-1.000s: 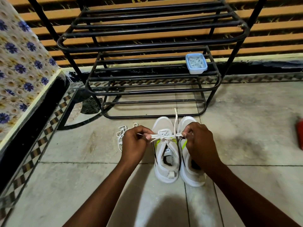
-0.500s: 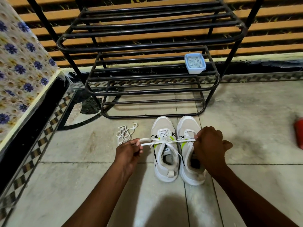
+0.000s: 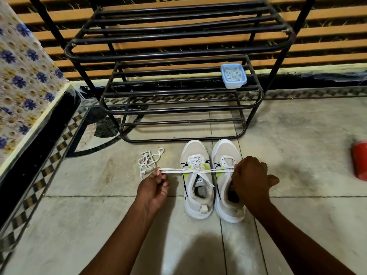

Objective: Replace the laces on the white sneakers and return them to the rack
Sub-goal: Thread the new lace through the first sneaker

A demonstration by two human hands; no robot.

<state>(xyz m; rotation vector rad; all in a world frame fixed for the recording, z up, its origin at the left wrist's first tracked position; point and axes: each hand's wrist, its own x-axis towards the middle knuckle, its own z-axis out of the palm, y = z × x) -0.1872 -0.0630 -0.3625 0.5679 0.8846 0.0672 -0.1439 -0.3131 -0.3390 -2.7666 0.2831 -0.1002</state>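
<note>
Two white sneakers stand side by side on the floor, toes toward the black rack. The left sneaker carries a white lace that is drawn taut sideways in loops. My left hand pinches the left loop, left of the shoe. My right hand grips the right loop above the right sneaker and hides much of that shoe. A loose white lace lies tangled on the floor behind my left hand.
A small blue plastic box of white pieces sits on the rack's middle shelf, right side. A red object lies on the floor at the right edge. A floral-covered ledge runs along the left.
My hands have pulled apart, from close together over the left sneaker to wide on either side, stretching the lace loops taut sideways. The shoes have stayed in place.
</note>
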